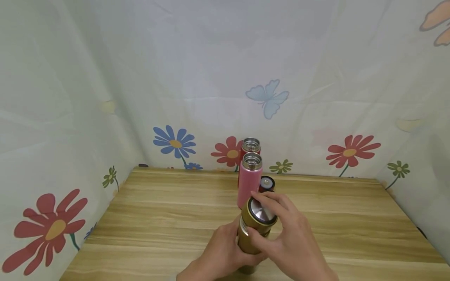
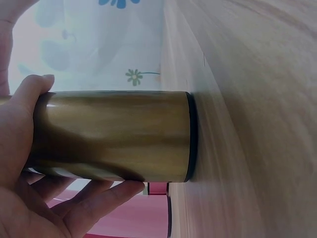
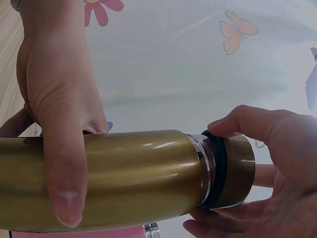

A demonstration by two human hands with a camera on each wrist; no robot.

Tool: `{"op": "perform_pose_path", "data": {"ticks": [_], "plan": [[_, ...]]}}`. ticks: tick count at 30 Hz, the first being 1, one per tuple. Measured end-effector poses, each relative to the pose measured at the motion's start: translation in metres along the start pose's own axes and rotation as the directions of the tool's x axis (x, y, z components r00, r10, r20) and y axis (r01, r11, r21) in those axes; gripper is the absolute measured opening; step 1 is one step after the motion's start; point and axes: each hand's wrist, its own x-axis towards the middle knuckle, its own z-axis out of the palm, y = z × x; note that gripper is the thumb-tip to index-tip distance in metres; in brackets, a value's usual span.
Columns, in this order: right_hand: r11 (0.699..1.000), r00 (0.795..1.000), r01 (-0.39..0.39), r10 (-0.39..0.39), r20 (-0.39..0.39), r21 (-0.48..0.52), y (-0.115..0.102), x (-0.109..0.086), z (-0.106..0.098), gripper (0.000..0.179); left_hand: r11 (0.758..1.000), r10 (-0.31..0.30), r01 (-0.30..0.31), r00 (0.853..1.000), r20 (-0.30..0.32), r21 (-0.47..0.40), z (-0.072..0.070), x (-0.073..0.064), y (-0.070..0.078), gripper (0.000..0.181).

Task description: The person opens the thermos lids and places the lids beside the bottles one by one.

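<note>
A gold thermos bottle (image 1: 247, 244) stands upright on the wooden table, its dark base close against the tabletop in the left wrist view. My left hand (image 1: 219, 249) wraps round its body, the thumb on one side and fingers on the other. My right hand (image 1: 297, 238) grips the gold lid (image 3: 240, 171) at the top, thumb and fingers on opposite sides. Between lid and body, the right wrist view shows a black ring and a strip of shiny steel neck. The lid's top is a silver disc, partly covered by the right fingers in the head view.
Just beyond stands a pink thermos bottle (image 1: 249, 183), uncapped, its steel mouth showing. Behind it is a red bottle (image 1: 245, 150), also uncapped and mostly hidden. A dark lid (image 1: 266, 183) lies to their right. A flower-printed curtain (image 1: 197, 97) encloses the wooden table (image 1: 168, 210).
</note>
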Motion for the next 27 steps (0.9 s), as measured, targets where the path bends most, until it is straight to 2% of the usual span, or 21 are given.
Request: {"op": "perform_pose_path", "data": {"ticks": [7, 18, 23, 27], "plan": [[0.998, 1.0, 0.026, -0.026, -0.014, 0.053, -0.001, 0.001, -0.007, 0.074, 1.0, 0.016, -0.016, 1.0, -0.004, -0.016, -0.002, -0.001, 0.001, 0.069], [0.988, 0.999, -0.002, -0.004, 0.037, 0.155, 0.002, 0.001, -0.015, 0.07, 0.999, -0.008, 0.009, 1.0, 0.021, -0.045, -0.005, -0.006, 0.001, 0.077], [0.98, 0.998, -0.007, -0.006, 0.061, 0.2, 0.008, 0.0, -0.019, 0.069, 0.995, -0.06, 0.064, 0.997, 0.052, -0.077, -0.003, -0.008, 0.001, 0.084], [0.97, 0.995, -0.045, 0.023, 0.093, 0.24, 0.013, 0.001, -0.022, 0.07, 0.99, -0.094, 0.1, 0.993, 0.07, -0.095, -0.001, -0.009, 0.001, 0.091]]}}
